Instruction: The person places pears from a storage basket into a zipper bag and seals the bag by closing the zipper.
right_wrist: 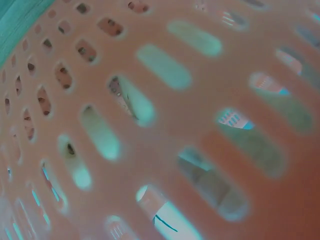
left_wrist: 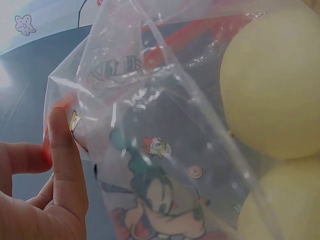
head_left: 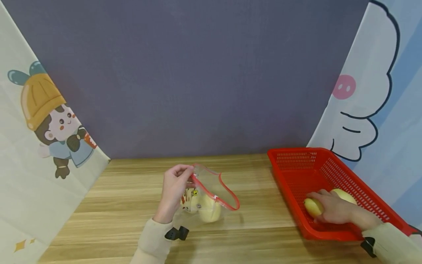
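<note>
In the head view my left hand (head_left: 175,189) pinches the red-trimmed rim of a clear plastic zip bag (head_left: 214,185) with cartoon prints. The bag's mouth gapes to the right, and pale yellow fruits (head_left: 210,209) sit inside. The left wrist view shows two round fruits (left_wrist: 272,82) through the film, with thumb and finger (left_wrist: 65,150) at the red edge. My right hand (head_left: 334,207) reaches into a red basket (head_left: 287,187), fingers curled over a yellow fruit (head_left: 313,208). Another yellow fruit (head_left: 344,196) lies just behind that hand. Slotted basket wall (right_wrist: 165,130) fills the right wrist view, mostly hiding the hand.
The basket stands at the right end of a wood-grain table (head_left: 132,183). A dark grey panel (head_left: 197,80) rises behind the table. Cartoon-printed cloths hang on the left (head_left: 33,176) and right (head_left: 402,146).
</note>
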The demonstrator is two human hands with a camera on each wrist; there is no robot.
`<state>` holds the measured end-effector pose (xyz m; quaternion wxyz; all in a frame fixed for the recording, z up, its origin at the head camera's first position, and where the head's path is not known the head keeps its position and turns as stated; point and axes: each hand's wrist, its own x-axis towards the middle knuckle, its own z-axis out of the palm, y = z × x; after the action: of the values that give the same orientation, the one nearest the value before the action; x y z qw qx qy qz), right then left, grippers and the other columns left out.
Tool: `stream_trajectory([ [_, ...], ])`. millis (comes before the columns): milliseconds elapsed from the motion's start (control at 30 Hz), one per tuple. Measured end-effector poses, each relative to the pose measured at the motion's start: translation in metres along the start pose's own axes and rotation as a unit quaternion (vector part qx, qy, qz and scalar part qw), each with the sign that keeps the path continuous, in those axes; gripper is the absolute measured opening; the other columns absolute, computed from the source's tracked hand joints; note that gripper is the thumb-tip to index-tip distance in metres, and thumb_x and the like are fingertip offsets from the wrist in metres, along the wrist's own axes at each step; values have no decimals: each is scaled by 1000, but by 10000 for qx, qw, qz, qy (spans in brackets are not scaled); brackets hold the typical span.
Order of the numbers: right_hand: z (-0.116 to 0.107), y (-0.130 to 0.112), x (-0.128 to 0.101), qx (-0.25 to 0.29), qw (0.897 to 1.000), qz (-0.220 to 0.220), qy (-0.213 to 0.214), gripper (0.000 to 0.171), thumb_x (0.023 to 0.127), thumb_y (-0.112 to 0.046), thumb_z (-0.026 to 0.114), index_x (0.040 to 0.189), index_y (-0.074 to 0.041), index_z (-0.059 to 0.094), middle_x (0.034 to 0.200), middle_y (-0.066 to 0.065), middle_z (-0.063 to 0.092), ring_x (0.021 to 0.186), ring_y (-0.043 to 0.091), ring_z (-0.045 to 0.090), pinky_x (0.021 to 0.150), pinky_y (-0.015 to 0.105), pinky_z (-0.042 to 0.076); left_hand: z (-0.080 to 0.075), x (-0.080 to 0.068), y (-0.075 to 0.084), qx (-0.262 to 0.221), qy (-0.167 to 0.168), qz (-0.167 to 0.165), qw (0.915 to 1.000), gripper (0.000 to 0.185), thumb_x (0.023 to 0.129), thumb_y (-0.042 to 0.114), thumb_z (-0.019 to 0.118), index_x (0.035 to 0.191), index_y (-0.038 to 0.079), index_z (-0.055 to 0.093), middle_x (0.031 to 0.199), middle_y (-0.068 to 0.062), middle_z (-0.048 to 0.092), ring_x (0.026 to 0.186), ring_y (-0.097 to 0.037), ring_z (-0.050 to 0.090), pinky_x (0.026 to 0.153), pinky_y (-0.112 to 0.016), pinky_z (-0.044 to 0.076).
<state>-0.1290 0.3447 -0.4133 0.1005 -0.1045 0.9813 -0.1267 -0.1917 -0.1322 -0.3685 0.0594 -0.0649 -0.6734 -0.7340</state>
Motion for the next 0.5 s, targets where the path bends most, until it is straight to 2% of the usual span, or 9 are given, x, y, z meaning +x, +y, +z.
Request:
stream_trajectory([
  [133,1,1,2,196,9996,-61,-168,74,72,-25,87,136,-2,56,114,15,59,93,31,53,78,54,54,0,1,0,-19,-23,1,10000,18,100,6,65,109,-8,69,90,-23,69,66,-21,69,60,-34,63],
  [233,3,2,3,418,9984,-192,-342,72,75,-24,85,136,0,55,120,19,59,98,32,57,85,62,54,-1,0,-1,-30,-37,-25,10000,19,100,7,64,111,-9,68,95,-29,67,66,-21,69,59,-33,63],
  [367,5,2,4,617,9964,-235,-538,70,76,-23,84,136,-1,55,126,22,58,106,35,58,93,69,49,-1,0,-1,-29,-28,-59,10000,18,100,7,64,110,-8,69,96,-28,67,67,-21,69,59,-32,63],
  [500,4,2,6,649,9958,-116,-637,69,77,-23,84,136,-2,55,126,22,57,106,35,57,94,71,47,-1,0,-2,-26,-21,-57,10000,17,100,7,64,109,-7,69,95,-28,67,67,-21,69,60,-32,63],
])
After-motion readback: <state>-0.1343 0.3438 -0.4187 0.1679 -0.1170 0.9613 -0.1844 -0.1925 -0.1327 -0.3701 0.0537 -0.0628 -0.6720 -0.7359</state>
